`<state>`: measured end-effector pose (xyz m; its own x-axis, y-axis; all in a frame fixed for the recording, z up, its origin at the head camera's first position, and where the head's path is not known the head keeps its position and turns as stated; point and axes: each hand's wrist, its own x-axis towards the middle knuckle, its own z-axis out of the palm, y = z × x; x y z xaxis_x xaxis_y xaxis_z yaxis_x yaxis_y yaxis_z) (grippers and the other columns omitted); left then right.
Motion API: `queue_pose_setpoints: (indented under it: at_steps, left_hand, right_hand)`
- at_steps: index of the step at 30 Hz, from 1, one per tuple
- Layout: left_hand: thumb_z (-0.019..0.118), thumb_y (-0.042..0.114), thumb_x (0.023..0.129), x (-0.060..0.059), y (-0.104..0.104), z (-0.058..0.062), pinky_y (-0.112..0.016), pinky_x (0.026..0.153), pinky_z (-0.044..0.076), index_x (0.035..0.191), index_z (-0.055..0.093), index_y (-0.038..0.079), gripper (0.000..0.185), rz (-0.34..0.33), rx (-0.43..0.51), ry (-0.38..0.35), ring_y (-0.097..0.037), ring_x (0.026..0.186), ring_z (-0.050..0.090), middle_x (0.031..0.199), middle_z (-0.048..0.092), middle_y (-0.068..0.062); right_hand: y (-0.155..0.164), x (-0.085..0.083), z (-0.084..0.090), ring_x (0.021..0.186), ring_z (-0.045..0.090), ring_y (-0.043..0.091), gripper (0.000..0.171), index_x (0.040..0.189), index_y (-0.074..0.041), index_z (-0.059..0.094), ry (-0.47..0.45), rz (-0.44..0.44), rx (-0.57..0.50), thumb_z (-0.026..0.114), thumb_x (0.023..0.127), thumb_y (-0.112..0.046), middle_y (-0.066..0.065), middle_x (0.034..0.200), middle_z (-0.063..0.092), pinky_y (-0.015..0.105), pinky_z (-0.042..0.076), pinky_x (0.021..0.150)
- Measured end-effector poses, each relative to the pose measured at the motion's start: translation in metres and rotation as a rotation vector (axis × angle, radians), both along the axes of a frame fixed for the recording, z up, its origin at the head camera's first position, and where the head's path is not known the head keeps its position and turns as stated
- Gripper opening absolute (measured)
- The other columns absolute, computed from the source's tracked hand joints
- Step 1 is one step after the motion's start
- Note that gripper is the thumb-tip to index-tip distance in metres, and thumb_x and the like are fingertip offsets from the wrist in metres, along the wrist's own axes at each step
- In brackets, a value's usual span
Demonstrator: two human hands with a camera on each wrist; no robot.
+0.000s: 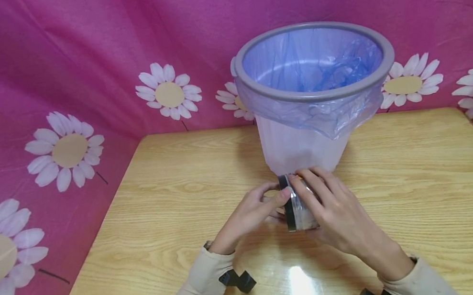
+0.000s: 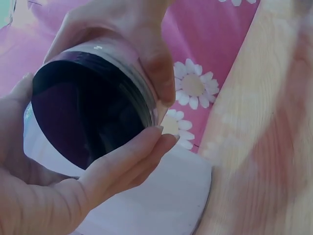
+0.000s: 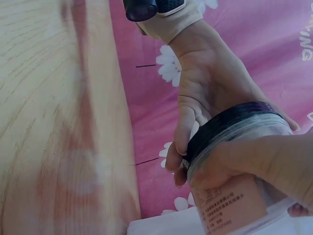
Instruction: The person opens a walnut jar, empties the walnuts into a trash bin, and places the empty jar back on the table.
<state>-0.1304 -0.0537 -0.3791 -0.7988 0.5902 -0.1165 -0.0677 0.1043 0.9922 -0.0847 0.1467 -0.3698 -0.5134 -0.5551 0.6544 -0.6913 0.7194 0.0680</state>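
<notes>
Between the two hands, a clear plastic jar (image 3: 234, 205) with a black lid (image 2: 93, 112) is held on its side above the table, lid facing left in the head view. My left hand (image 1: 253, 210) grips the lid by its edge, thumb on one side and fingers on the other. Around the jar's body, my right hand (image 1: 336, 209) is wrapped. A printed orange label shows on the jar in the right wrist view. What lies inside the jar cannot be made out.
Just behind the hands stands a whitish bin (image 1: 300, 140) with a grey rim, lined with a bluish plastic bag (image 1: 341, 71). The wooden table (image 1: 158, 184) meets a pink flowered cloth (image 1: 92, 47) at its back and sides.
</notes>
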Motion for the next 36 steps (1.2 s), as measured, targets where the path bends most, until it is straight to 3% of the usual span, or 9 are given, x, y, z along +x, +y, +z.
queue_pose_setpoints:
  at_steps: [10, 16, 19, 21, 24, 26, 30, 33, 36]
  left_hand:
    - [0.058, 0.059, 0.087, 0.005, 0.004, 0.002, -0.037, 0.071, 0.059, 0.128, 0.055, 0.000, 0.073, 0.055, -0.007, -0.039, -0.027, 0.081, 0.071, 0.097, 0.071, -0.014]
    - [0.047, 0.065, 0.090, 0.005, 0.004, -0.001, -0.049, 0.067, 0.058, 0.117, 0.062, -0.001, 0.073, 0.052, -0.034, -0.081, -0.029, 0.072, 0.071, 0.084, 0.071, -0.018]
    - [0.039, 0.075, 0.087, 0.004, 0.002, -0.001, -0.050, 0.064, 0.058, 0.114, 0.063, -0.001, 0.084, 0.017, -0.135, 0.004, -0.030, 0.066, 0.070, 0.078, 0.070, -0.016]
    - [0.033, 0.078, 0.086, 0.003, 0.000, 0.000, -0.043, 0.068, 0.058, 0.115, 0.064, 0.003, 0.087, -0.005, -0.241, 0.134, -0.024, 0.072, 0.070, 0.083, 0.071, -0.011]
    - [0.034, 0.075, 0.089, 0.000, -0.003, 0.002, -0.036, 0.086, 0.053, 0.136, 0.052, 0.011, 0.082, -0.045, -0.367, 0.328, -0.017, 0.098, 0.066, 0.115, 0.067, -0.007]
    - [0.047, 0.069, 0.088, -0.001, -0.006, 0.003, -0.037, 0.099, 0.045, 0.149, 0.035, 0.021, 0.079, -0.061, -0.416, 0.454, -0.014, 0.120, 0.053, 0.140, 0.052, -0.002]
    - [0.082, 0.047, 0.072, -0.003, -0.012, 0.005, -0.045, 0.109, 0.035, 0.155, 0.018, 0.028, 0.106, -0.092, -0.347, 0.632, -0.018, 0.138, 0.032, 0.156, 0.026, 0.001]
    - [0.092, 0.031, 0.063, -0.006, -0.012, 0.003, -0.037, 0.104, 0.042, 0.153, 0.025, 0.021, 0.113, -0.099, -0.219, 0.717, -0.018, 0.134, 0.039, 0.153, 0.033, -0.002]
    - [0.093, 0.022, 0.061, -0.008, -0.010, 0.000, -0.028, 0.097, 0.048, 0.149, 0.033, 0.015, 0.107, -0.097, -0.101, 0.708, -0.018, 0.126, 0.049, 0.146, 0.043, -0.004]
  right_hand:
    - [-0.005, -0.001, -0.003, 0.108, 0.051, 0.048, 0.112, 0.128, 0.010, 0.052, 0.138, 0.033, -0.048, 0.091, 0.028, -0.019, 0.030, 0.121, 0.055, 0.053, 0.045, 0.093]
    - [-0.008, -0.002, -0.006, 0.108, 0.053, 0.047, 0.098, 0.127, 0.008, 0.054, 0.169, 0.060, -0.086, 0.088, 0.038, -0.014, 0.029, 0.121, 0.056, 0.053, 0.046, 0.091]
    - [-0.007, -0.004, -0.007, 0.111, 0.050, 0.044, 0.104, 0.130, 0.007, 0.051, 0.062, 0.044, -0.122, 0.089, 0.036, -0.017, 0.026, 0.123, 0.055, 0.051, 0.045, 0.094]
    - [-0.004, -0.005, -0.007, 0.113, 0.049, 0.042, 0.107, 0.131, 0.006, 0.050, -0.033, 0.022, -0.161, 0.088, 0.034, -0.018, 0.023, 0.124, 0.055, 0.051, 0.046, 0.093]
    - [0.001, -0.005, -0.006, 0.115, 0.046, 0.038, 0.109, 0.132, 0.003, 0.050, -0.161, -0.016, -0.231, 0.089, 0.033, -0.022, 0.020, 0.126, 0.054, 0.053, 0.047, 0.091]
    - [0.003, -0.005, -0.005, 0.115, 0.046, 0.038, 0.109, 0.133, 0.003, 0.049, -0.211, -0.029, -0.255, 0.089, 0.035, -0.024, 0.019, 0.126, 0.055, 0.055, 0.048, 0.091]
    - [0.005, -0.006, -0.002, 0.114, 0.047, 0.037, 0.107, 0.132, 0.003, 0.050, -0.237, -0.028, -0.271, 0.089, 0.036, -0.025, 0.019, 0.125, 0.056, 0.054, 0.046, 0.092]
    - [0.006, -0.006, 0.000, 0.113, 0.048, 0.037, 0.105, 0.130, 0.003, 0.051, -0.232, -0.021, -0.265, 0.088, 0.036, -0.025, 0.018, 0.124, 0.057, 0.053, 0.046, 0.093]
    - [0.006, -0.004, 0.001, 0.113, 0.048, 0.036, 0.104, 0.129, 0.003, 0.052, -0.241, -0.029, -0.249, 0.087, 0.035, -0.025, 0.017, 0.124, 0.056, 0.052, 0.046, 0.093]
